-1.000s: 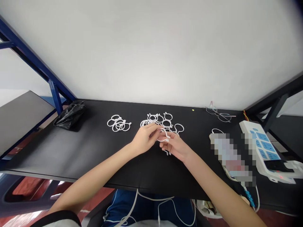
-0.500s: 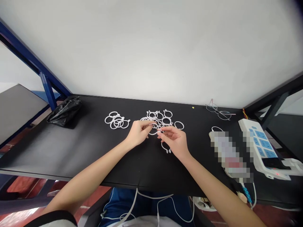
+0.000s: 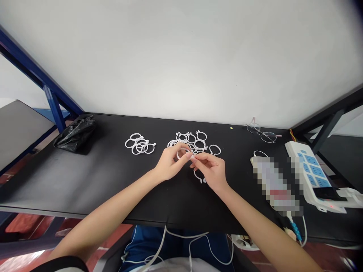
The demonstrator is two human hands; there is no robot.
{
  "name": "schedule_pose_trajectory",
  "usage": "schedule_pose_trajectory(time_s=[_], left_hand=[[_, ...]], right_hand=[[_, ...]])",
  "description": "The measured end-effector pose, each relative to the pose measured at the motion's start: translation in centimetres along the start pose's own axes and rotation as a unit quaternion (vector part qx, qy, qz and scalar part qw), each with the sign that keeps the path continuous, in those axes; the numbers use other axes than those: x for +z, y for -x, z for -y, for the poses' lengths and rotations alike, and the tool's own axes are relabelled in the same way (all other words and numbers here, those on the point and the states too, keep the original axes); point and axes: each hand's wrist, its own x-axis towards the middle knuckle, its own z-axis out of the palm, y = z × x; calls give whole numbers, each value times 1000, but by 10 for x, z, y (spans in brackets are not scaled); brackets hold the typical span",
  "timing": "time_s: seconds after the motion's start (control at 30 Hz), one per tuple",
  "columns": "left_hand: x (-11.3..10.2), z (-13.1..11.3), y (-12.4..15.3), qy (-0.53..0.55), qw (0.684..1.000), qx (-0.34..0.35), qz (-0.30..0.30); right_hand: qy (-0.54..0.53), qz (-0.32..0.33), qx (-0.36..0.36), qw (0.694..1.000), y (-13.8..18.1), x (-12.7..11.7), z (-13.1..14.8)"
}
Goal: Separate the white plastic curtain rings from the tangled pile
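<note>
Two bare hands are seen close together from the head camera, above a black table [image 3: 159, 200]. A white ring [image 3: 178, 152] is held up between them, in front of a loose pile of similar rings [image 3: 194, 143]. One side of the ring is gripped by the left hand [image 3: 170, 162], between thumb and fingers; its other side is pinched by the right hand [image 3: 213, 170], with thumb and fingertips. Whether its ends are joined cannot be told, as they are covered by the fingers. An open ring [image 3: 197, 178] is partly hidden by the right hand, nearer the table's front edge. To the left of the pile, a smaller cluster of overlapping rings [image 3: 141, 145] is seen well apart. A black plastic bag [image 3: 75, 134] is set at the far left. On the right are placed eyeglasses [image 3: 268, 136], a pixelated device [image 3: 275, 185] and a white power strip [image 3: 307, 170].
</note>
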Motion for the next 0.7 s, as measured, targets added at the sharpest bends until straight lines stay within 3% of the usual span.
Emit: schedule_pose_trajectory(time_s=[0.2, 0.3, 0.47, 0.7], left_hand=[[-2, 4, 1, -16, 1000, 11, 15], [-2, 6, 1, -15, 1000, 11, 9], [-1, 5, 2, -7, 1000, 21, 13], [-1, 1, 4, 13, 999, 25, 21]], right_hand=[[21, 27, -16, 999, 1, 0, -1], [78, 47, -71, 993, 2, -3, -2], [245, 93, -163, 951, 5, -7, -5], [312, 130, -209, 918, 4, -10, -7]])
